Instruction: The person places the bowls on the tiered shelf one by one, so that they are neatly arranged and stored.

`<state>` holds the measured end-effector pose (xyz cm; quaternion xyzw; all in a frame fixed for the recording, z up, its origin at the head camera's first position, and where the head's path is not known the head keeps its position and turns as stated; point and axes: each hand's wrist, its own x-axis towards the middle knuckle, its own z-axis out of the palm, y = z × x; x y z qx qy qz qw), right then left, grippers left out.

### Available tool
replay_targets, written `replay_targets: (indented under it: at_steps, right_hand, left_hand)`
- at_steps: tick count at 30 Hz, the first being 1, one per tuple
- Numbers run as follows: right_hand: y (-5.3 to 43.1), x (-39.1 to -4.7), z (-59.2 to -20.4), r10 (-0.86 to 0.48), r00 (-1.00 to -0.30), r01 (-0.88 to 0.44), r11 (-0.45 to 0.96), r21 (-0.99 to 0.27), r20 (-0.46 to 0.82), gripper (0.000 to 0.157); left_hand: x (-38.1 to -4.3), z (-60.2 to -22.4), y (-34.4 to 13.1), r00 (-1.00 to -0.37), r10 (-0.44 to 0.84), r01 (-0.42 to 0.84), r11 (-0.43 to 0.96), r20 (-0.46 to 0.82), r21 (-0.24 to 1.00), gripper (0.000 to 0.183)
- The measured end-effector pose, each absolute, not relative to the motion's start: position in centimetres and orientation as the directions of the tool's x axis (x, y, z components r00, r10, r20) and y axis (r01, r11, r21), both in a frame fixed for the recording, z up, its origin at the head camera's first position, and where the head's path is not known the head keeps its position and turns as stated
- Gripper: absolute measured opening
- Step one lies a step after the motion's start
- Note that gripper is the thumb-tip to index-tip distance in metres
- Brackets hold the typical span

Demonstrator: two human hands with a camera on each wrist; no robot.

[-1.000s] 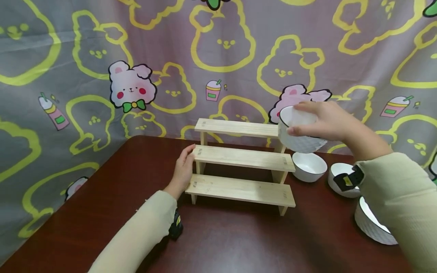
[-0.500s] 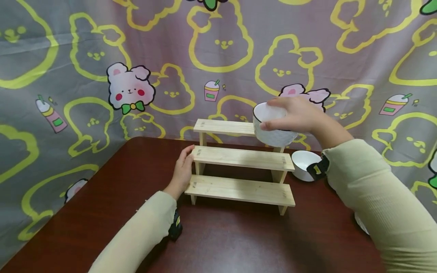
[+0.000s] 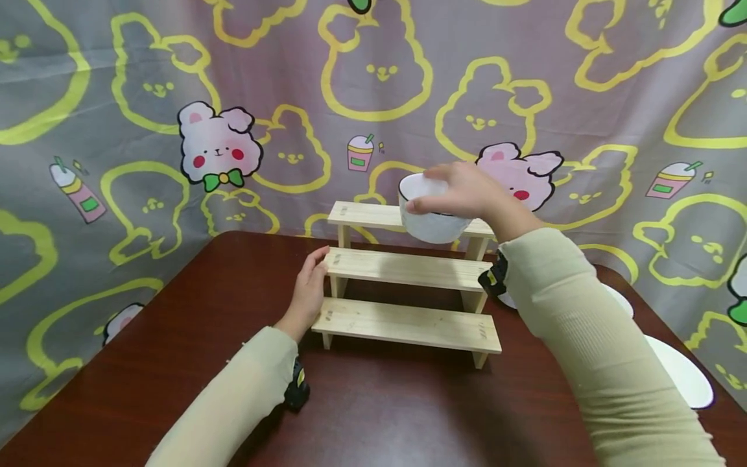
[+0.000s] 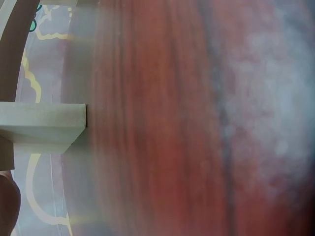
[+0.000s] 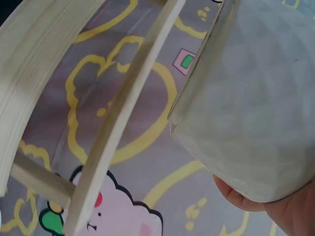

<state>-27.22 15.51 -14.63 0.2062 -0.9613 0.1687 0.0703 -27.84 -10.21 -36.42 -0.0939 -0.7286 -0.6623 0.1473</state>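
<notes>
A three-step wooden display stand (image 3: 408, 269) stands on the dark red-brown table. My left hand (image 3: 307, 292) holds the left end of its middle step, thumb and fingertips at the board's edge. In the left wrist view, part of a finger (image 4: 7, 204) shows beside the wood. My right hand (image 3: 467, 191) grips a white bowl (image 3: 430, 227) with a dark rim, thumb and fingers over the rim. The bowl overlaps the top step in the head view. From the right wrist, its quilted wall (image 5: 256, 98) shows apart from the top board (image 5: 123, 113).
To the right, partly hidden by my right sleeve (image 3: 583, 324), are more white bowls: a large one (image 3: 683, 373) near the table's right edge, one (image 3: 621, 301) behind it, and a sliver of another (image 3: 506, 300) beside the stand. A patterned curtain (image 3: 280, 78) hangs behind the table (image 3: 379, 402).
My right hand has carried the bowl leftward, from beyond the stand's right end to before the middle of the top step. My left hand has stayed on the stand.
</notes>
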Motion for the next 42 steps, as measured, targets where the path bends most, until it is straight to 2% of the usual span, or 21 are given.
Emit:
replay_targets:
  at_steps: [7,15,21,29,36,42]
  right_hand:
    - [13.9,-28.6,-15.3,-0.363,-0.917,-0.397,0.873,-0.282,0.168,0.085]
    - [12.0,-29.7,-15.8,-0.376,-0.909,-0.413,0.863,-0.289,0.178,0.074]
    - [10.4,-30.2,-15.9,-0.371,-0.91,-0.411,0.868,-0.279,0.185,0.07]
    - [8.9,-31.1,-16.4,-0.316,-0.934,-0.356,0.871,-0.338,0.168,0.074]
    - [8.1,-31.8,-17.2,-0.328,-0.928,-0.371,0.849,-0.375,0.175,0.055]
    - [7.6,-32.1,-17.2,-0.335,-0.931,-0.364,0.85,-0.38,0.141,0.057]
  left_hand:
    - [-27.6,-36.1,-10.3,-0.942,-0.047,0.328,0.084,0.332,0.941,0.039]
    - [-25.6,-33.9,-10.0,-0.943,-0.033,0.326,0.118,0.332,0.938,0.039]
    - [-25.4,-33.7,-10.0,-0.938,-0.024,0.339,0.126,0.345,0.932,0.039]
    - [-25.3,-33.7,-10.0,-0.943,-0.032,0.325,0.114,0.33,0.939,0.04]
    - [-25.5,-34.1,-10.0,-0.944,-0.03,0.325,0.08,0.328,0.942,0.04]
    - [-25.7,-34.3,-10.3,-0.937,-0.038,0.344,0.069,0.347,0.937,0.04]
